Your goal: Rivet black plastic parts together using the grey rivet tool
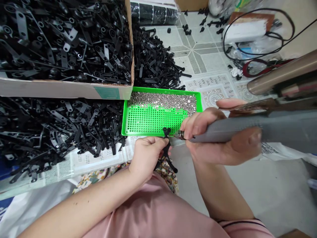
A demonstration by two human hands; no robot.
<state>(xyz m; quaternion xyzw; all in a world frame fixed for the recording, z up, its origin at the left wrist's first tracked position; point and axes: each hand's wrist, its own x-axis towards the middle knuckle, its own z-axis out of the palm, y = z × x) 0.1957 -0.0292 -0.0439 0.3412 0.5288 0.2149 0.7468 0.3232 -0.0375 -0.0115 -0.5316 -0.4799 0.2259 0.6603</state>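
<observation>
My left hand (148, 155) pinches a black plastic jointed part (166, 150) with a forked top, at the near edge of the green tray. Its lower arms hang down beneath my fingers. My right hand (218, 138) is wrapped round a grey power screwdriver (230, 127), held sideways with its tip pointing left at the black part. Whether the tip touches a screw there is too small to tell. The green perforated tray (125, 122) holds many tiny silvery screws (163, 99), heaped along its far side.
A cardboard box (81, 88) full of black parts stands at the left. Loose black parts (158, 62) lie behind and below it. Farther back are a plastic-wrapped roll (156, 15), a looped black cable (293, 28) and a brown cylinder (277, 74).
</observation>
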